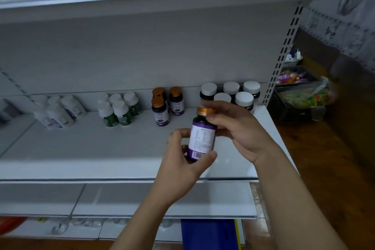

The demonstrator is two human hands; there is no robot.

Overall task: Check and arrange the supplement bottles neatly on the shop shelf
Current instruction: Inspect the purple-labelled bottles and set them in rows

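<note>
Both hands grip the purple bottle [202,138] — left hand [182,160] at base, right hand [237,126] at cap — turn slowly, read the label.

Wide bare shelf [91,154] front — obstacles at back: white-cap bottles [244,98] rt, orange-cap trio [160,110] ctr, green-label grp [121,111] left

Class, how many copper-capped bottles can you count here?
4. Three stand clustered on the shelf: back-left bottle, back-right bottle, front bottle. The left hand and right hand hold the fourth bottle. More may hide.
</note>
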